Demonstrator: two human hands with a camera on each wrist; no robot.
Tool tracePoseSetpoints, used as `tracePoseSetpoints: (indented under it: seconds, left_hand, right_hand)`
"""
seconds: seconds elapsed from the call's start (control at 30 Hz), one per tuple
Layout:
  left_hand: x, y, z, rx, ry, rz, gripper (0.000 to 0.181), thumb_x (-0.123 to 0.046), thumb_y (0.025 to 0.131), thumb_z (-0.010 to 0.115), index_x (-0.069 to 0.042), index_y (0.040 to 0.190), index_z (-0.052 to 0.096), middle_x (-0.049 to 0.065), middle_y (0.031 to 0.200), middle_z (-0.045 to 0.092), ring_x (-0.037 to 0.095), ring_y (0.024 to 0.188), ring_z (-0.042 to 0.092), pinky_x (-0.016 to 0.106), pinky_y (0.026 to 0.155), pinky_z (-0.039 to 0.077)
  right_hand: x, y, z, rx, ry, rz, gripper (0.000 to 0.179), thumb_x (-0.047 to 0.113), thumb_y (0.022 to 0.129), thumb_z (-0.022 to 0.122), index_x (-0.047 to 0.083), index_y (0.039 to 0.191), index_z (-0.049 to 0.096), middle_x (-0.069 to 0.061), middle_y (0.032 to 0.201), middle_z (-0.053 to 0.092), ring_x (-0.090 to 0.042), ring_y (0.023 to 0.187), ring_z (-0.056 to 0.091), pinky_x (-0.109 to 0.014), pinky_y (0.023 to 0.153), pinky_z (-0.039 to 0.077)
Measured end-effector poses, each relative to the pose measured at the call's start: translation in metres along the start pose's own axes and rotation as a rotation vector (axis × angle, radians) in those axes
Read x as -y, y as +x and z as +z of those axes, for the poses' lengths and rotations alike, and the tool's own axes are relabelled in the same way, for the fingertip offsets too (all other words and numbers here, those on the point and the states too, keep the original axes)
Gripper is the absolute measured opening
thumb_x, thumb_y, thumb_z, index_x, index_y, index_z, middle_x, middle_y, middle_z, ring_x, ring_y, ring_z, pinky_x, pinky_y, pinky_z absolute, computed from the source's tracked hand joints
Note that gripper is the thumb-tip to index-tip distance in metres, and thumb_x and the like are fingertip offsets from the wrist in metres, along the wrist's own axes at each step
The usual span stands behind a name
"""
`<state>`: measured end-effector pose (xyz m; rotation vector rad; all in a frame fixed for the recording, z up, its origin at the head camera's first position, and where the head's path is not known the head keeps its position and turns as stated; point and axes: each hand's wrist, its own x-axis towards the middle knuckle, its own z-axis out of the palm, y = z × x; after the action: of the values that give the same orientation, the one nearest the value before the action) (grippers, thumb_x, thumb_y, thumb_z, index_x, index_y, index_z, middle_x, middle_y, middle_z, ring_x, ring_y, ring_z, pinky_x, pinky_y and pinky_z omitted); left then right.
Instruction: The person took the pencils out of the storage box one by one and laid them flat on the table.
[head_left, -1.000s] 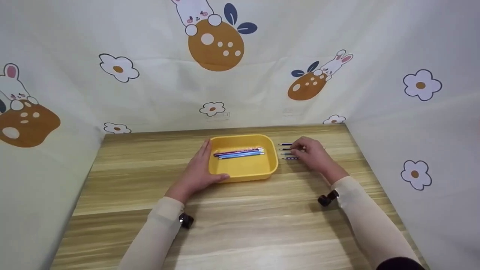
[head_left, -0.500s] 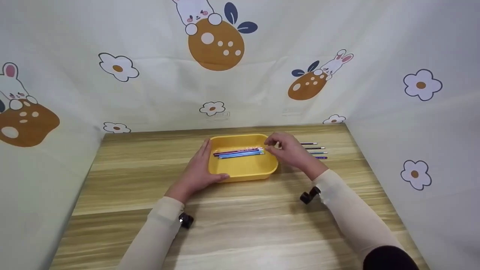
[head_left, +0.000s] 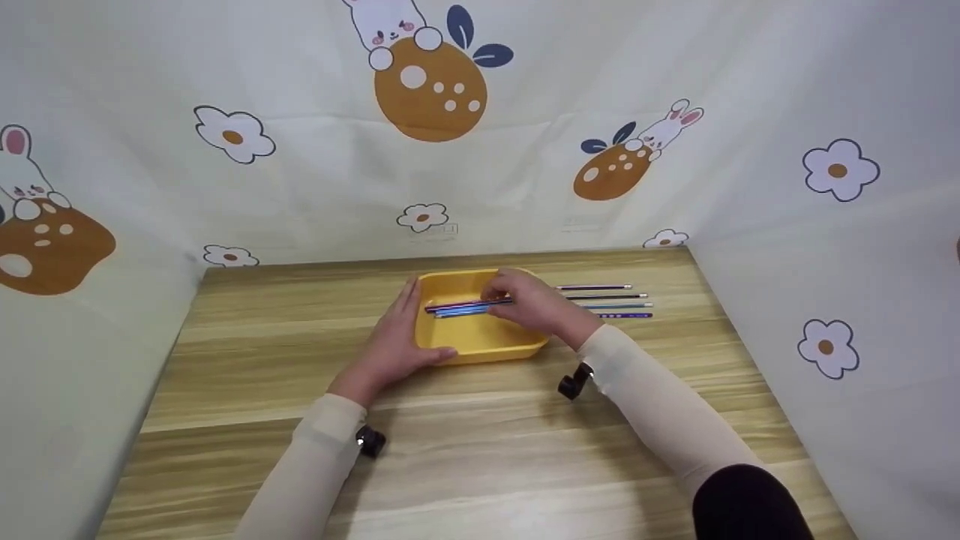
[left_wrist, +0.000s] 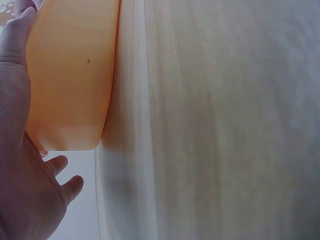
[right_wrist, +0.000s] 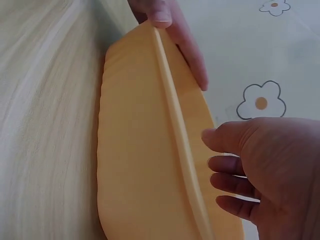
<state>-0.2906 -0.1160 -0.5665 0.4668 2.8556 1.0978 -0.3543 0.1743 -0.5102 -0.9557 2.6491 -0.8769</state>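
A yellow rectangular tray sits on the table with several red and blue pencils lying in it. My left hand rests against the tray's left end, thumb along the near rim and fingers along the far left side. In the left wrist view that hand lies along the tray's outer wall. My right hand is over the tray's right half, fingertips above the pencils and covering their right ends. In the right wrist view its loosely bent fingers show no pencil between them, thumb apart.
To the tray's right, several pencils lie side by side on the wooden table, partly behind my right hand. Printed cloth walls enclose the table at the back and sides.
My right hand has moved left from the pencils on the table, across the tray's right rim, to over the pencils inside. My left hand and the tray have stayed in place.
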Motion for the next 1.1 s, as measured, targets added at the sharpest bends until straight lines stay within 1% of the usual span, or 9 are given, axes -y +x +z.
tracePoseSetpoints:
  seconds: [0.17,0.27,0.4,0.53,0.73,0.9,1.1]
  left_hand:
    - [0.001,0.0,0.001,0.004,0.013,0.017,0.144,-0.066,0.081,0.093,-0.007,0.178,0.004,0.013,0.186,0.004,0.038,0.169,0.015,0.054,0.135,0.022]
    - [0.002,0.0,0.001,0.008,0.02,0.029,0.143,-0.066,0.082,0.092,-0.006,0.178,0.004,0.014,0.186,0.004,0.039,0.169,0.014,0.054,0.135,0.021]
    - [0.002,0.0,0.0,0.009,0.011,0.022,0.143,-0.066,0.082,0.092,-0.008,0.178,0.004,0.013,0.186,0.004,0.038,0.169,0.014,0.054,0.135,0.021]
    - [0.002,0.0,0.0,0.005,0.01,0.025,0.143,-0.066,0.081,0.092,-0.007,0.178,0.005,0.014,0.186,0.005,0.038,0.169,0.015,0.054,0.135,0.022]
    - [0.002,0.0,0.0,-0.002,0.011,0.033,0.144,-0.066,0.081,0.093,-0.006,0.178,0.006,0.015,0.186,0.005,0.039,0.169,0.014,0.055,0.135,0.021]
    - [0.001,0.0,0.0,0.006,0.013,0.02,0.144,-0.067,0.081,0.092,-0.009,0.179,0.004,0.014,0.186,0.004,0.038,0.169,0.014,0.055,0.135,0.021]
    - [0.0,-0.001,-0.001,0.012,0.004,0.0,0.144,-0.07,0.08,0.091,-0.012,0.179,0.003,0.011,0.186,0.004,0.036,0.169,0.013,0.056,0.135,0.021]
  right_hand:
    - [0.0,0.013,0.008,0.029,-0.073,-0.02,0.019,0.007,0.103,0.078,0.0,0.12,0.08,-0.014,0.116,0.077,-0.028,0.108,0.069,-0.047,0.102,0.058]
    - [0.0,0.018,0.01,0.054,-0.088,-0.01,0.017,0.006,0.103,0.077,-0.001,0.119,0.081,-0.013,0.115,0.078,-0.028,0.108,0.069,-0.046,0.102,0.058]
    - [0.0,0.022,0.014,0.075,-0.093,-0.004,0.018,0.004,0.102,0.078,0.0,0.12,0.081,-0.013,0.116,0.078,-0.028,0.109,0.069,-0.046,0.103,0.058]
    - [-0.001,0.025,0.016,0.068,-0.092,-0.006,0.018,0.002,0.101,0.078,0.0,0.118,0.081,-0.012,0.114,0.077,-0.028,0.107,0.068,-0.046,0.102,0.058]
    - [-0.004,0.027,0.019,0.059,-0.075,-0.001,0.012,0.002,0.101,0.078,0.003,0.112,0.083,-0.007,0.109,0.076,-0.024,0.103,0.067,-0.044,0.099,0.058]
    - [-0.005,0.028,0.023,0.054,-0.079,0.01,0.012,0.002,0.1,0.079,0.007,0.109,0.085,-0.002,0.108,0.077,-0.021,0.1,0.068,-0.041,0.096,0.059]
    - [-0.008,0.03,0.025,0.056,-0.086,0.006,0.012,0.002,0.099,0.08,0.007,0.109,0.086,-0.004,0.109,0.077,-0.021,0.1,0.068,-0.04,0.097,0.059]
